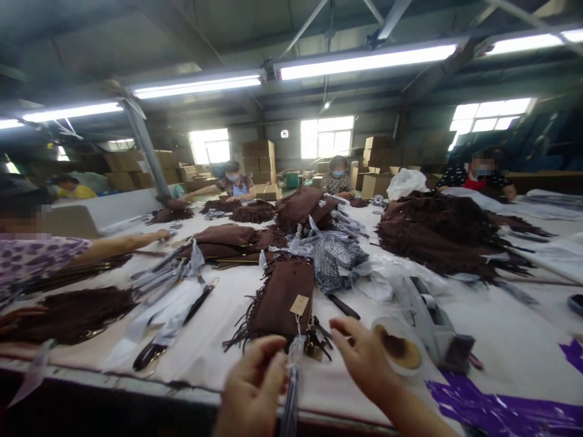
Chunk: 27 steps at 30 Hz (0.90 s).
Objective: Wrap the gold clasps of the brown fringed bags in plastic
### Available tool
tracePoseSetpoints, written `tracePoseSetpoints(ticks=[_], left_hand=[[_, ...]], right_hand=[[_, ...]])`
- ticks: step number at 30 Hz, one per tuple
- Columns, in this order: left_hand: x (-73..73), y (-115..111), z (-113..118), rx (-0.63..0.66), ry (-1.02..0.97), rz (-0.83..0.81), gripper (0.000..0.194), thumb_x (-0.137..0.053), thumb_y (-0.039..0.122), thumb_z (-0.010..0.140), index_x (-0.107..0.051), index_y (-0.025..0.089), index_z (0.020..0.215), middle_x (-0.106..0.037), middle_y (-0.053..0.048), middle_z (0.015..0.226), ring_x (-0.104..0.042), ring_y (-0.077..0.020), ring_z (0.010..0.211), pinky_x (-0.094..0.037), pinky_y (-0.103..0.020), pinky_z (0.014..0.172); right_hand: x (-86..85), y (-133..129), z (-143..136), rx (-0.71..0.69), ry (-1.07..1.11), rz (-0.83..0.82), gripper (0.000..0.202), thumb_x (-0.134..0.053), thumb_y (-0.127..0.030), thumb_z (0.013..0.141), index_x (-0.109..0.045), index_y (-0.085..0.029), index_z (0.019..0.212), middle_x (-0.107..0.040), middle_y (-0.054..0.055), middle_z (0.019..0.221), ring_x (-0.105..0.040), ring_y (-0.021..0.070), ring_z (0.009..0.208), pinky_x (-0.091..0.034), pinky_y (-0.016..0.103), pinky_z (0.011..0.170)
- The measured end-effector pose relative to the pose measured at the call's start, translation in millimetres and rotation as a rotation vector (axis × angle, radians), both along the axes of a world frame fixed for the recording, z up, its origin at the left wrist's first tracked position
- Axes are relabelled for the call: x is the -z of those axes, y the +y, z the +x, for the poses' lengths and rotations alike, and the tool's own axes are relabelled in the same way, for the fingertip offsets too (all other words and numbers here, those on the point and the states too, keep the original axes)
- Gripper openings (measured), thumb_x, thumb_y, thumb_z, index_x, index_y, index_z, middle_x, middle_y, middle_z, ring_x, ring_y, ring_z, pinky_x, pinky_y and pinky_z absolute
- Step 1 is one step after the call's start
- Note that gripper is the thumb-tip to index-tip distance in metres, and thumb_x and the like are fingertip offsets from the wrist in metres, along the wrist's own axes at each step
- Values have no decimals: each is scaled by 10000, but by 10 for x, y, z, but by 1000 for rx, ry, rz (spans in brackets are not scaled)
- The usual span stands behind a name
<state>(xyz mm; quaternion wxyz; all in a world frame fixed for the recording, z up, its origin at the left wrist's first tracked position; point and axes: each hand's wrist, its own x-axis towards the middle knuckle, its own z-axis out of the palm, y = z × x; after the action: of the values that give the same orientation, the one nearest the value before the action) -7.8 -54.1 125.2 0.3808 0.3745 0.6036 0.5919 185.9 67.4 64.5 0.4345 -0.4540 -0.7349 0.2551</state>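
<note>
Lying lengthwise away from you on the counter [200,358], the fringed pouch [280,297] is just beyond both hands; your right hand [362,355] is loosely open, your left hand [255,382] curls beside the plastic-wrapped strap [290,397], its grip unclear.

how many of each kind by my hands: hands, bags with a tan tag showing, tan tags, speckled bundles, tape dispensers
Hands, left hand and right hand: 2
Tagged brown bag: 1
Tan tag: 1
Speckled bundle: 1
Tape dispenser: 1
Total: 6
</note>
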Motion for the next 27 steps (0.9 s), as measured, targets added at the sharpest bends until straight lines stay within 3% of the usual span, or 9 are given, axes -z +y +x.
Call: tracePoseSetpoints(ticks=[3,5,7,11,13,16,20,22,27], left_hand=[[619,253,426,360,-1,-176,207,-694,309,768,-692,139,886,-639,-41,643,-594,-155,569,-463,-231,516],[980,392,572,427,-59,-290,172,-656,281,761,-655,151,874,-649,-52,709,-611,-167,571,-440,-229,468],[1196,518,557,408,-137,-346,195,-615,258,763,-620,160,931,-657,-58,761,-623,-178,581,-433,-231,444],[1228,719,236,291,-121,-333,339,-592,235,751,-611,170,1083,-636,-26,730,-577,-164,549,-394,-222,419],[1181,785,79,245,-28,-278,287,-632,248,733,-655,168,1007,-623,-23,716,-576,-167,593,-396,-220,447],[1208,856,-4,182,-23,-247,209,-693,357,732,-647,155,764,-626,-50,715,-574,-167,628,-388,-218,474],[1363,952,170,311,-481,-320,437,-711,596,729,-597,175,748,-599,-22,619,-557,-158,511,-398,-238,457],[1394,1003,294,322,-684,-306,417,-770,553,713,-592,180,764,-596,-7,583,-575,-164,490,-449,-262,485],[1408,1076,448,166,-964,-320,253,-799,250,747,-665,163,943,-731,-63,808,-722,-217,776,-563,-289,689]], right_hand=[[401,156,-329,-46,-250,-214,269,-564,-281,864,-690,-139,1055,-702,120,1014,-638,238,956,-470,327,849],[559,276,-460,-27,-384,-274,266,-584,-291,829,-701,-131,1006,-693,139,1025,-623,262,993,-442,342,873],[595,369,-486,-21,-475,-280,191,-574,-259,805,-707,-144,878,-690,137,989,-617,260,972,-424,337,849],[480,420,-369,-37,-504,-183,169,-503,-190,806,-665,-167,764,-694,119,927,-597,246,933,-390,346,822],[426,376,-329,-107,-399,-251,198,-467,-215,849,-630,-172,745,-680,93,815,-598,213,827,-390,329,761],[390,243,-359,-199,-59,-653,274,-374,-279,921,-550,-188,733,-555,5,585,-492,127,529,-341,264,560],[464,64,-509,-177,440,-1226,388,-227,-398,980,-508,-205,795,-473,-53,519,-306,76,343,-174,215,404],[567,35,-580,-199,453,-1235,411,-286,-449,973,-503,-197,731,-477,-41,492,-346,76,342,-230,203,399],[857,46,-480,-240,115,-856,395,-580,-493,853,-565,-190,600,-540,7,485,-535,132,492,-398,237,511]])
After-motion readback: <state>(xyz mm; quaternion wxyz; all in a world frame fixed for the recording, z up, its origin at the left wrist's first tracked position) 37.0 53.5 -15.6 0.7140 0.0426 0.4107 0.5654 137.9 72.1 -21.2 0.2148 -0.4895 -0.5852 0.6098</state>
